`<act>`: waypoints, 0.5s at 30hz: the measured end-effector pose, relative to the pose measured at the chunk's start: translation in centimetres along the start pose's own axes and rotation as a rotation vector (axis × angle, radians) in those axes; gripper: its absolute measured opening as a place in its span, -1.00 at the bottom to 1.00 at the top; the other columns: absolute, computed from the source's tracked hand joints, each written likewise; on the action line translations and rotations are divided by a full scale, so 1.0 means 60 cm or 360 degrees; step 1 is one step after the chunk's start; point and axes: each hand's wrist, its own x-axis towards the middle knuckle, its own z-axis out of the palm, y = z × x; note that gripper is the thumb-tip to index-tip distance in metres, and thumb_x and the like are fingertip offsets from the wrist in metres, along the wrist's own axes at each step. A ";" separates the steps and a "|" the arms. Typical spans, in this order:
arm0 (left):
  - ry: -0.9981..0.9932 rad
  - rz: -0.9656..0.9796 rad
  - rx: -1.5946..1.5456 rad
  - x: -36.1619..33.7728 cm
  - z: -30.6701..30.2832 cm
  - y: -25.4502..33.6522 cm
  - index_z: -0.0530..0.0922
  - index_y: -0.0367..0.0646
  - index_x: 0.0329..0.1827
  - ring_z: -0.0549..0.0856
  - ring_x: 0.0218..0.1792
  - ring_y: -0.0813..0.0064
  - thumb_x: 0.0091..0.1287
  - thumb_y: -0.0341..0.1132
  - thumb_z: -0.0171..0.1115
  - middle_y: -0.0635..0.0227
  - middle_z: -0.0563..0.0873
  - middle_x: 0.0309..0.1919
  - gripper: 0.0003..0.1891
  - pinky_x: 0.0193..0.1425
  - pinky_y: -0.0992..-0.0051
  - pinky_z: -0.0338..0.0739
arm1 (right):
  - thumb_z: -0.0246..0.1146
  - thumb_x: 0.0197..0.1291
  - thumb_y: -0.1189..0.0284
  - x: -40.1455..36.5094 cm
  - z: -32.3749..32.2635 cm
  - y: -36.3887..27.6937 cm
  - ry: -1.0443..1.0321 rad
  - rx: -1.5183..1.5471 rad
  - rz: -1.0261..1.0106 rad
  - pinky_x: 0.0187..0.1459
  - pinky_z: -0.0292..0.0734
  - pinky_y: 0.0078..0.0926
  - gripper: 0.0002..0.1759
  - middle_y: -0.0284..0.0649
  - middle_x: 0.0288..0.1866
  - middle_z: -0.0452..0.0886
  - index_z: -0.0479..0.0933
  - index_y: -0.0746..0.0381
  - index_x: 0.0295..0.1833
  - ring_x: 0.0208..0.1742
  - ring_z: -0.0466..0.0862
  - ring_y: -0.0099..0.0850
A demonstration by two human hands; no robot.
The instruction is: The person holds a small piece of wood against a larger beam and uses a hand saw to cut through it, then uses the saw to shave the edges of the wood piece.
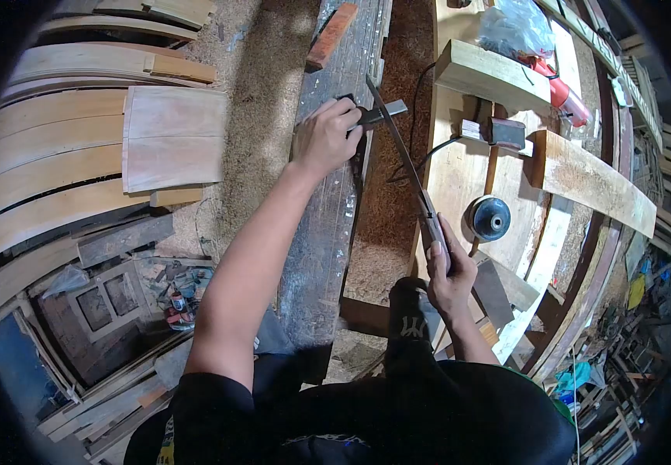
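My left hand (327, 136) is closed around a dark flat metal piece (382, 112) above the worn plank bench. Its light grey end sticks out to the right past my fingers. My right hand (451, 275) grips the brown handle of a long, narrow, tapering tool with a dark blade (403, 147); whether it is a file or a knife I cannot tell. The blade slants up and left, crossing the grey end of the metal piece near its tip. Under my left hand runs the paint-specked bench (316, 232).
A reddish wood block (332, 37) lies on the bench's far part. To the right are a thick timber beam (494, 74), a red power tool (564, 93), a black round disc (489, 218) and a curved board (595, 182). Curved planks (56, 132) are stacked left, beside sawdust.
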 end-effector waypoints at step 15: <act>-0.0028 -0.0015 -0.0025 0.004 -0.002 -0.001 0.71 -0.22 -0.21 0.72 -0.03 0.17 0.20 -0.40 0.40 0.29 0.71 -0.14 -0.86 0.02 0.18 0.67 | 0.15 0.53 0.49 -0.007 -0.003 -0.005 0.0085 -0.0107 -0.0040 -0.33 0.35 -0.70 -0.53 -0.37 -0.21 0.67 0.47 0.36 0.48 -0.38 0.46 -0.71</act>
